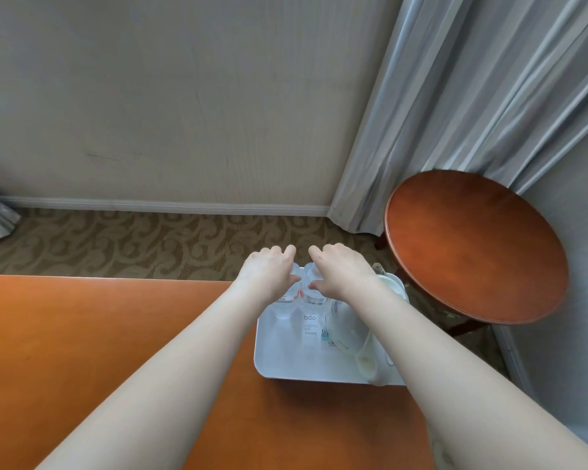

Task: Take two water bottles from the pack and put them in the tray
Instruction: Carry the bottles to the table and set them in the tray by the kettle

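Observation:
A white tray (286,362) lies on the orange table (99,334) at its far right corner. Two clear water bottles stand upright side by side at the tray's far end. My left hand (269,271) is closed around the top of the left bottle (283,305). My right hand (342,271) is closed around the top of the right bottle (314,296). Both bottle bases rest inside the tray. The bottle caps are hidden under my fingers. No pack is in view.
A clear kettle or jug (352,330) and a white cup (392,283) sit on the tray's right side under my right forearm. A round wooden side table (472,245) stands to the right, with grey curtains (455,96) behind it. Patterned carpet lies beyond the table edge.

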